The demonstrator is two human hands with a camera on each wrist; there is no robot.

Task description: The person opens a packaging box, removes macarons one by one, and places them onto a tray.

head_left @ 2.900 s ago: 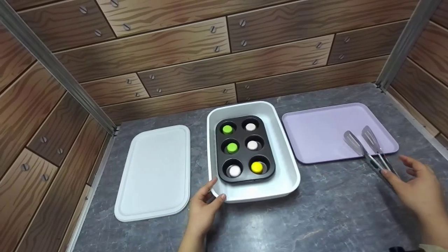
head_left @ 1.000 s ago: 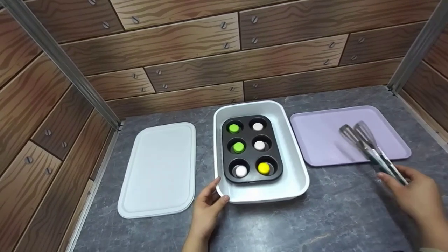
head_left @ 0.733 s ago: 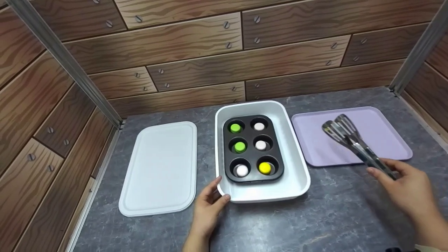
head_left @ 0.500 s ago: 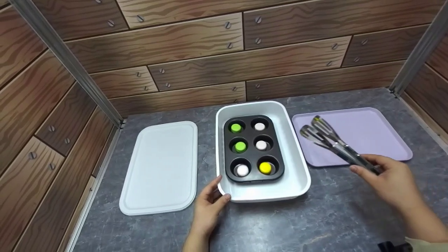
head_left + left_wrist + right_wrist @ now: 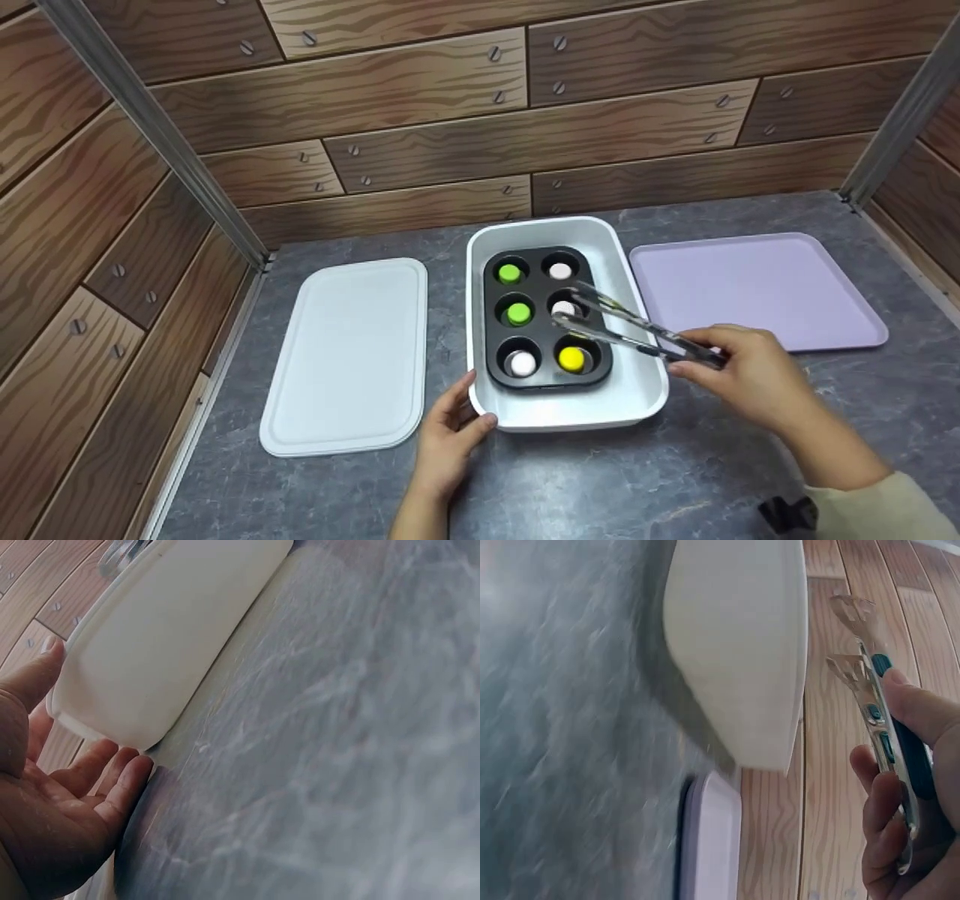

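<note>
My right hand (image 5: 757, 375) holds metal tongs (image 5: 911, 750) with dark green grips, thumb on one side and fingers curled on the other. Their slotted, slightly blurred tips are parted over the right column of a black muffin pan (image 5: 541, 330), around the middle white disc (image 5: 563, 309); contact cannot be told. Each cup holds a small round piece: two green (image 5: 518, 313), three white and one yellow (image 5: 571, 359). The pan sits inside a white tub (image 5: 525, 412). My left hand (image 5: 444, 442) grips the tub's near left corner, thumb at the front and fingers on the side.
A light lid-like board (image 5: 345, 356) lies flat left of the tub. To the right, a lilac tray (image 5: 757, 289) lies close beside it. Wood-patterned walls (image 5: 420, 105) enclose the grey marbled tabletop (image 5: 600, 487) at the back and sides.
My right hand has lifted the tongs off the lilac tray and swung them left over the muffin pan, tips parted. The left hand has kept its grip on the tub's corner.
</note>
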